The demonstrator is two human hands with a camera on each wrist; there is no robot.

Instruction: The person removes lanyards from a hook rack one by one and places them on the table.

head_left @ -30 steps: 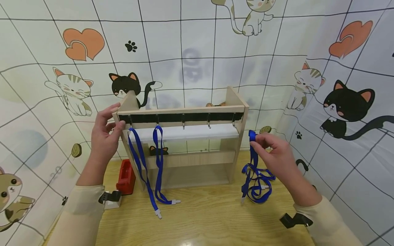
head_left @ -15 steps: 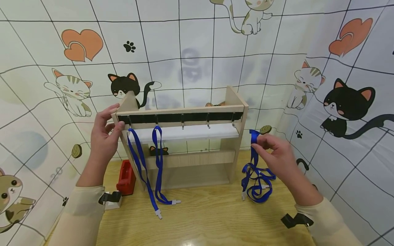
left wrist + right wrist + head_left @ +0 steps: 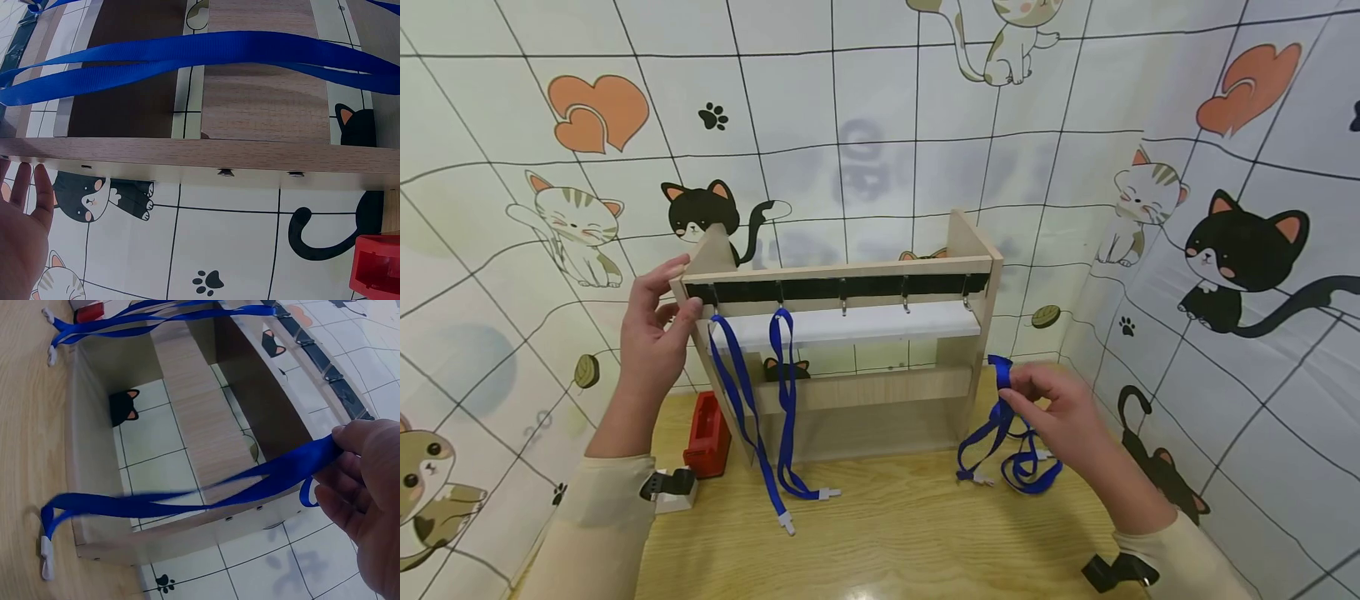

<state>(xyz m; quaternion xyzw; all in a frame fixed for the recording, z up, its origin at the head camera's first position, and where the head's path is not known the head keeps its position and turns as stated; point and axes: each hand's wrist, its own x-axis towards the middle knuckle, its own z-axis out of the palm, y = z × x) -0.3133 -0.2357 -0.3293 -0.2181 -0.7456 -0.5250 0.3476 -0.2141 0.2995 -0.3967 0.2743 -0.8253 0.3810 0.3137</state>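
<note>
My left hand [image 3: 658, 329] grips the upper left corner of a light wooden shelf [image 3: 865, 388], thumb on the front; in the left wrist view its fingers lie against the side panel. Two blue lanyards hang from the left hooks of a black strip [image 3: 874, 288]: an outer lanyard [image 3: 739, 375] and an inner lanyard [image 3: 787, 392], white clips on the table. Right of the shelf, my right hand [image 3: 1060, 417] pinches the top of another blue lanyard [image 3: 294, 464] between thumb and fingers. Its white clip [image 3: 47, 557] dangles low. The strip's other hooks carry nothing.
More blue lanyard [image 3: 1036, 483] lies coiled on the wooden table [image 3: 887, 533] below my right hand. A red box-like object [image 3: 707, 433] stands left of the shelf, beside a small white block [image 3: 677, 500]. Cat-printed white sheeting [image 3: 880, 108] surrounds the table.
My right hand has moved down and slightly left, and the lanyard it pinches has come away from the coil, its clip swinging left towards the shelf. My left hand stays put.
</note>
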